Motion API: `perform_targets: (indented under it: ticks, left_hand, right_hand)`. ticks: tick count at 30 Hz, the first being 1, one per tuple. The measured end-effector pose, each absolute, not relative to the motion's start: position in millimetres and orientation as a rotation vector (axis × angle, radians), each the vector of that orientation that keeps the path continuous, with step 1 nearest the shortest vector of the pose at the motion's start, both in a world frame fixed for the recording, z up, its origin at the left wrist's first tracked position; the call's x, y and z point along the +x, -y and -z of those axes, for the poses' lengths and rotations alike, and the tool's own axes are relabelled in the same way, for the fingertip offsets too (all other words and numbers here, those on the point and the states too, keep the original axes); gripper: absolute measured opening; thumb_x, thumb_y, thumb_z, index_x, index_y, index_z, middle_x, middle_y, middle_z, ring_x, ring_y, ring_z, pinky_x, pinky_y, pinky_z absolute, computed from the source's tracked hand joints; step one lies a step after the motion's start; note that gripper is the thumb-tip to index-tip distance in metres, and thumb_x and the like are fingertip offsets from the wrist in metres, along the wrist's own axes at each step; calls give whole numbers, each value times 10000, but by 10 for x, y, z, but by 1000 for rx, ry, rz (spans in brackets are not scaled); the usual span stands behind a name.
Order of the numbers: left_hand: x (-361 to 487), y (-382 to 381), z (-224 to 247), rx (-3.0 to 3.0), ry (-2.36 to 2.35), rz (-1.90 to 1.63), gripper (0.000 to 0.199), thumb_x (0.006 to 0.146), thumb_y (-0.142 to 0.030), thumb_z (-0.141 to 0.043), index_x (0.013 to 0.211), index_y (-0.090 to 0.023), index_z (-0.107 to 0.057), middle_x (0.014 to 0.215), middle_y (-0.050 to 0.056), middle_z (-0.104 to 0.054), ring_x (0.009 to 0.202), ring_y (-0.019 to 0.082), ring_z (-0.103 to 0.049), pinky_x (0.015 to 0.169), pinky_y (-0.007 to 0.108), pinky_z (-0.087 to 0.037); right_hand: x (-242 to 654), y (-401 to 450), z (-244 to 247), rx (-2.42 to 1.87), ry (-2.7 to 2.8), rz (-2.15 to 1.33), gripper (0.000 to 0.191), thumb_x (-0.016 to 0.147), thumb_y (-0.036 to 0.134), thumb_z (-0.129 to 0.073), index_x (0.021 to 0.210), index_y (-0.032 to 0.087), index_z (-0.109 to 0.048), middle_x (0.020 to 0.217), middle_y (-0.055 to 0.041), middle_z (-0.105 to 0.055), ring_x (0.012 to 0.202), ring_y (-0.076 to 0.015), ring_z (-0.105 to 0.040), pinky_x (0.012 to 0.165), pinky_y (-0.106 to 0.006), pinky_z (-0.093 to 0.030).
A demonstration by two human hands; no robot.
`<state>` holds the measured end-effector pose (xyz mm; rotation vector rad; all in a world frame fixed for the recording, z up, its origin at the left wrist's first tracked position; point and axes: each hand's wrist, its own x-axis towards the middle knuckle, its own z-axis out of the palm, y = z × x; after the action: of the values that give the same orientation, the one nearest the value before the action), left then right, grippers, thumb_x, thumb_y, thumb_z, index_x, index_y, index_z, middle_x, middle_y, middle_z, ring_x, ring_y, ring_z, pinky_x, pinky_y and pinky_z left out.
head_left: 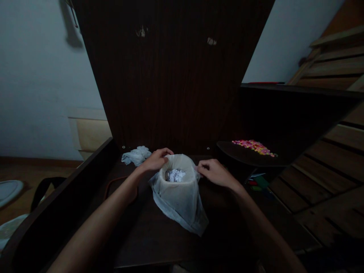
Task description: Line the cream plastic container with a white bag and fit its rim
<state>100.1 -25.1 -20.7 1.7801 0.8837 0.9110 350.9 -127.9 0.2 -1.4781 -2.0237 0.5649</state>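
Observation:
A small trash bin (164,175) stands on the dark desk, lined with a thin whitish plastic bag (182,203). The bag is folded over the rim and hangs down loosely at the front. Crumpled white paper (175,175) lies inside the bin. At the back left of the rim, my left hand (156,159) is closed on the bag's edge, its fingertips partly hidden. My right hand (214,171) pinches the bag at the right side of the rim, thumb and fingers together.
A crumpled whitish plastic bag (137,155) lies behind my left forearm. A brown loop-shaped outline (109,185) shows on the desk (148,246) to the left. Colourful small pieces (254,147) cover part of a rounded shelf (241,155) at right. A dark panel (170,87) rises behind.

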Motion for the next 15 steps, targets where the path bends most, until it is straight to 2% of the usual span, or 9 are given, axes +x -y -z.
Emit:
perform_targets:
  ticks: [4,7,11,15]
  left_hand:
    - [1048,183,92,1820,-814,-821,387,560,-88,-608,891,-196,-777,886,61,-766,837,254,-680,737,312,-516]
    - [1128,122,31,1846,-743,-750,380,522,-61,-623,825,-223,-783,865,35,-778,860,258,-691,770,301,-521]
    - [1200,27,6,1850,-684,-633,408,454,11,-583,731,-228,-765,743,14,-759,747,246,-689,705,290,-521]
    - [1187,-60,16,1794,-643,-496,482,417,62,-556,761,-208,-756,774,32,-758,753,273,-697,700,330,-541]
  right_hand:
    - [3431,1192,-70,-1384,1888,-434,212,893,350,-571,894,186,-706,882,-63,-719,762,-190,-620,690,-308,-455]
    - [3311,1136,-35,-1312,1988,-359,216,888,290,-610,1059,198,-705,1066,-92,-716,939,-225,-650,857,-374,-492]
    - [3202,1106,103,-1283,2145,-318,314,857,237,-638,1163,186,-691,1298,-140,-639,1222,-277,-578,1072,-460,-420]
    - [3198,1088,187,-1270,2250,-354,383,808,180,-626,1183,193,-702,1446,-137,-546,1352,-289,-491,1155,-465,-362]
